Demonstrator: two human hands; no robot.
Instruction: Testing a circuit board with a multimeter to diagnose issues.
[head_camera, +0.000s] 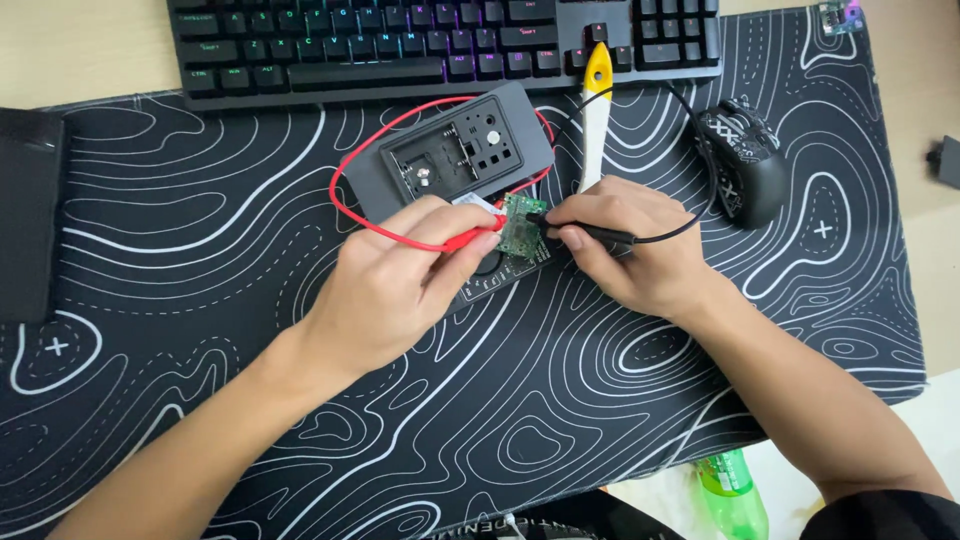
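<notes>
**Probes converge on circuit board**

Forearms frame a green circuit board (519, 224) lying between the hands atop a multimeter (500, 272). Left hand (385, 285) pinches the red probe (472, 238); right hand (640, 250) pinches the black probe (590, 232). Tips meet end-to-end, equally near. Grey housing (455, 150) behind.

Head view: looks steeply down from above the person's own forearms.
Facing: toward the backlit black keyboard (440, 45) (far edge).
Nearness: close; the black desk mat with white contour lines (200, 300) fills the frame.

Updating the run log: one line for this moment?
left hand: holds red probe | right hand: holds black probe | both tips on green circuit board
</notes>
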